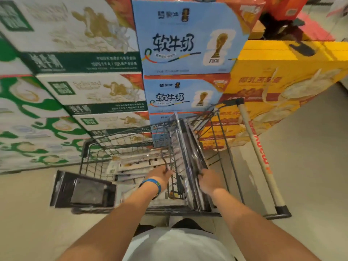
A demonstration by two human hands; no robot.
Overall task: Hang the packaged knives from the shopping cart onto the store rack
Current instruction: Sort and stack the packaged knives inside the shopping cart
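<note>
The left hand curls round a wire bar of the cart, probably steadying it, while the right hand clasps the upright knife packs standing between both hands, apparently for lifting out.

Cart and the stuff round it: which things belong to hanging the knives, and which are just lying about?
Job: knife packs standing on edge; the cart holding them.
Lying about: blue boxes; green boxes; yellow boxes; dark box beside the cart, contents unclear.
</note>
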